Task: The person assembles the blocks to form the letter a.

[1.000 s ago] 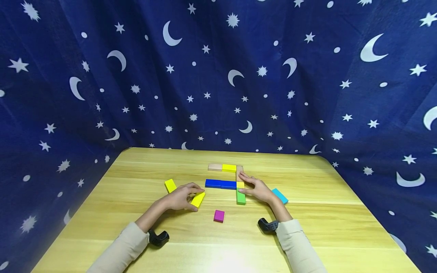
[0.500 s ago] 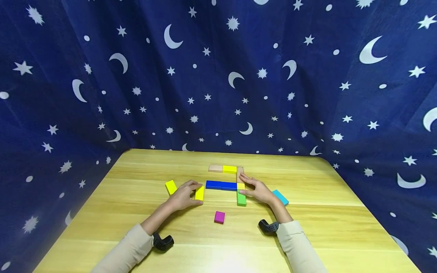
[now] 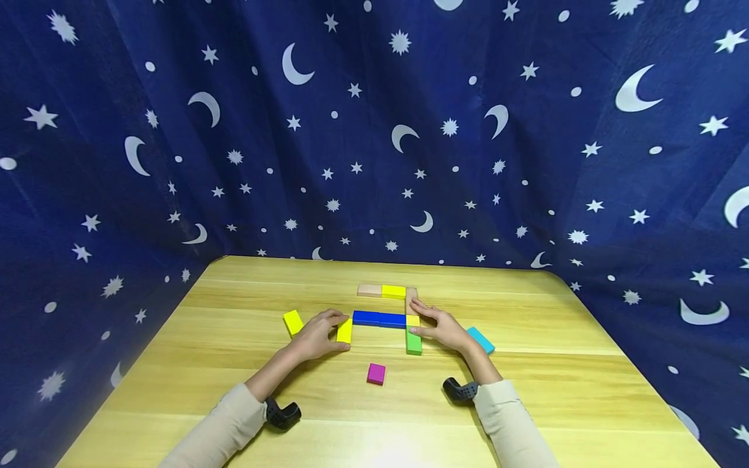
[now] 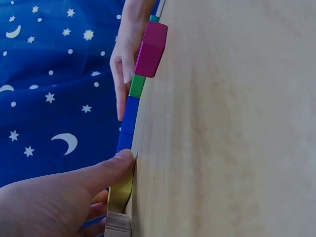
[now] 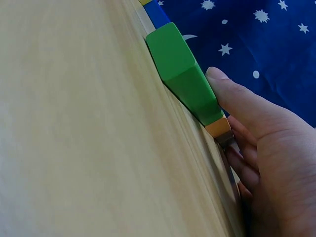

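My left hand (image 3: pixel 318 335) pinches a yellow block (image 3: pixel 344 330) between thumb and fingers, at the left end of two blue blocks (image 3: pixel 379 319) laid in a row. In the left wrist view the thumb lies along the near end of that yellow block (image 4: pixel 122 190). My right hand (image 3: pixel 446 327) rests over a line of blocks, its fingers fairly straight. Its thumb touches the green block (image 5: pixel 180 71), and its fingertips reach the pale wooden block (image 3: pixel 411 296). A small orange-yellow block (image 3: pixel 413 320) sits between those two.
A pale block (image 3: pixel 369 290) and a yellow block (image 3: pixel 393 292) form the back row. Lying loose are a magenta block (image 3: pixel 376 374), a light-blue block (image 3: pixel 481 339) and another yellow block (image 3: pixel 292 322), partly behind my left hand. A starry curtain (image 3: pixel 374 130) hangs behind the table (image 3: pixel 526 416).
My left hand has turned the yellow block from a slant to nearly straight and brought it against or very near the blue row's left end. The right hand stays in place.
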The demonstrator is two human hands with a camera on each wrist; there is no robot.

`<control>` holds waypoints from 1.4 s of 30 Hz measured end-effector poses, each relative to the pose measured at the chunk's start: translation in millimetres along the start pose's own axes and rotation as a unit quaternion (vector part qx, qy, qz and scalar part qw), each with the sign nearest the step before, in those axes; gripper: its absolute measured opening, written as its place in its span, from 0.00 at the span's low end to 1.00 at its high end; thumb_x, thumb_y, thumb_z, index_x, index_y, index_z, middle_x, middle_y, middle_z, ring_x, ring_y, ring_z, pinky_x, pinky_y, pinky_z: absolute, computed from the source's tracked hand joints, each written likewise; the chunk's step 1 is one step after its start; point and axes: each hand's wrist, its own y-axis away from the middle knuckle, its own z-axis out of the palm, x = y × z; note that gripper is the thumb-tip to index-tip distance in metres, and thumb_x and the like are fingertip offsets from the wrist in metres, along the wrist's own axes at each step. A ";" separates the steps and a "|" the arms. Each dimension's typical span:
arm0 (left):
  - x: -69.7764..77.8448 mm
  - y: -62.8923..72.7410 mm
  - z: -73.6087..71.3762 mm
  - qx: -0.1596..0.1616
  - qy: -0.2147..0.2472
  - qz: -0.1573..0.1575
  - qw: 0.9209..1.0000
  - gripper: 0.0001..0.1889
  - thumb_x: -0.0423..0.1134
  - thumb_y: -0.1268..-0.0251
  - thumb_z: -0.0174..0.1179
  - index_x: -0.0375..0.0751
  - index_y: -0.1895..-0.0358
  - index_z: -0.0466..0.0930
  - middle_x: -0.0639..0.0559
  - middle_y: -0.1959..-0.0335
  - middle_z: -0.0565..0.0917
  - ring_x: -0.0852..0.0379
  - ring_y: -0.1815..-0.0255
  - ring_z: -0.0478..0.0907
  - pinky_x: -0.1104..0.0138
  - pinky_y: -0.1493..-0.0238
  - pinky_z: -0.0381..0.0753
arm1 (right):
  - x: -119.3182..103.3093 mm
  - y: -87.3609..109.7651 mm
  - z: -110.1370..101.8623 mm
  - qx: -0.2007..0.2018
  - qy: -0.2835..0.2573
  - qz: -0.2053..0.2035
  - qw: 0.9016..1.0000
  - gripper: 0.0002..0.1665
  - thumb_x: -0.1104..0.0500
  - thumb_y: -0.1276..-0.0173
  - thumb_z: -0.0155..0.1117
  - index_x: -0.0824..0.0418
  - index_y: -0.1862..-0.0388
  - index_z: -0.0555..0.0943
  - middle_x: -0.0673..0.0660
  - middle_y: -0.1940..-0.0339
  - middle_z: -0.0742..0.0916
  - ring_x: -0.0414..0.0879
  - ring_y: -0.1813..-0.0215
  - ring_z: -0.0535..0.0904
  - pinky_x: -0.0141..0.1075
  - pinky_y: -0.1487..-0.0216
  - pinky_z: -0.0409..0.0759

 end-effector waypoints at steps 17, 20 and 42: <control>-0.7 6.2 -20.1 -0.005 -0.005 0.005 1.000 0.37 0.54 0.51 0.68 0.40 0.38 0.71 0.45 0.40 0.71 0.44 0.39 0.66 0.49 0.41 0.64 | -2.5 -0.7 0.7 0.002 0.008 0.009 1.000 0.38 0.54 0.37 0.64 0.67 0.33 0.62 0.64 0.30 0.60 0.67 0.31 0.48 0.56 0.33 0.43; -5.7 12.3 -28.4 0.004 0.014 0.011 1.000 0.36 0.53 0.51 0.68 0.40 0.38 0.71 0.46 0.40 0.71 0.44 0.39 0.67 0.50 0.42 0.65 | -1.7 -1.5 0.2 0.004 0.011 0.006 1.000 0.38 0.55 0.37 0.64 0.67 0.33 0.63 0.64 0.30 0.60 0.68 0.31 0.48 0.57 0.33 0.43; -34.7 38.2 -43.3 -0.035 -0.016 0.060 0.997 0.25 0.52 0.52 0.68 0.47 0.49 0.80 0.53 0.49 0.78 0.54 0.49 0.73 0.57 0.53 0.62 | 7.4 -2.4 0.2 0.005 0.007 -0.002 1.000 0.38 0.56 0.37 0.64 0.68 0.33 0.62 0.65 0.30 0.60 0.66 0.30 0.48 0.54 0.32 0.42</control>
